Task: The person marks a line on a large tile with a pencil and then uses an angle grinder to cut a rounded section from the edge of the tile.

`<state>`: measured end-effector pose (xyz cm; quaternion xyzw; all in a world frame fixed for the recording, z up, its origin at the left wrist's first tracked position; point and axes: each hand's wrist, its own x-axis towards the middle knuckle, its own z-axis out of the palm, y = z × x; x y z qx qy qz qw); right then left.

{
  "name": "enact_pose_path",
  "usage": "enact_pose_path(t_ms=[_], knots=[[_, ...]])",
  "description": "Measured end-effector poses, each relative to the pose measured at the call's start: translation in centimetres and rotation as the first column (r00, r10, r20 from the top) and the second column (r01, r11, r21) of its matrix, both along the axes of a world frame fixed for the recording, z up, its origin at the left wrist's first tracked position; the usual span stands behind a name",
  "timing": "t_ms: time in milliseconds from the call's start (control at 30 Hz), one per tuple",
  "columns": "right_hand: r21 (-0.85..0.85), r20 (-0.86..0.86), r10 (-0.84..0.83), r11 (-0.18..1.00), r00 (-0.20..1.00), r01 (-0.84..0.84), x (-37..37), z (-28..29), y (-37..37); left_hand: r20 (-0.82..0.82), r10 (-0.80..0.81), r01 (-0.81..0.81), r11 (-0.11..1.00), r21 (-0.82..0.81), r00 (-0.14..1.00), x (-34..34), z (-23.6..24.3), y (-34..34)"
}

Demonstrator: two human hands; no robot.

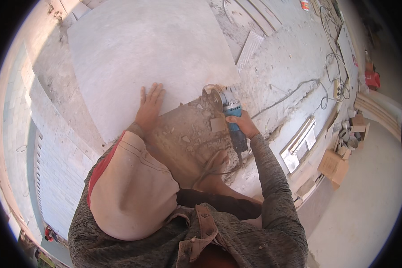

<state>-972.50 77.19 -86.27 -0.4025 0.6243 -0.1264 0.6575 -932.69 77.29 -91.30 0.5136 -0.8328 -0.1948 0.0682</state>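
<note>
My left hand point(150, 108) lies flat on a large pale grey tile point(152, 49), fingers stretched out near its close edge. My right hand point(243, 123) is wrapped round the blue body of an angle grinder point(233, 111). The grinder's disc point(215, 101) is at the tile's near right edge; whether it touches cannot be made out. Its dark rear end points toward me, with a cord coming off it. Below the tile's edge lies dusty, rubble-strewn ground point(178, 136) with a small square tile piece point(218, 125).
A dark power cord point(295, 91) runs right to a socket block point(337, 88) with tangled cable. White strips point(299, 143), an open cardboard box point(333, 166) and tape rolls lie at right. A ribbed tile offcut point(250, 48) lies beyond the tile. My bent knee point(131, 192) is close by.
</note>
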Motion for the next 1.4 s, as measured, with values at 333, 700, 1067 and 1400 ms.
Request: enact_pose_path(t_ms=[333,700,1067,1400], knots=[[-0.018,0.017,-0.05,0.999,0.999,0.05,1.0,-1.0,0.8,-0.025,0.016,-0.015,1.0,0.027,1.0,0.1,0.0,0.1],[-0.02,-0.012,-0.031,0.999,0.999,0.031,0.7,-1.9,0.8,-0.024,0.018,-0.017,0.999,0.044,1.0,0.0,-0.1,0.1],[-0.027,0.015,-0.044,0.999,0.999,0.044,1.0,-2.1,-0.1,-0.025,0.019,-0.019,1.0,0.006,1.0,0.0,-0.5,0.1],[-0.005,0.019,-0.044,0.999,0.999,0.044,1.0,-2.2,0.0,0.007,0.012,-0.012,1.0,0.024,1.0,0.0,-0.5,0.0]])
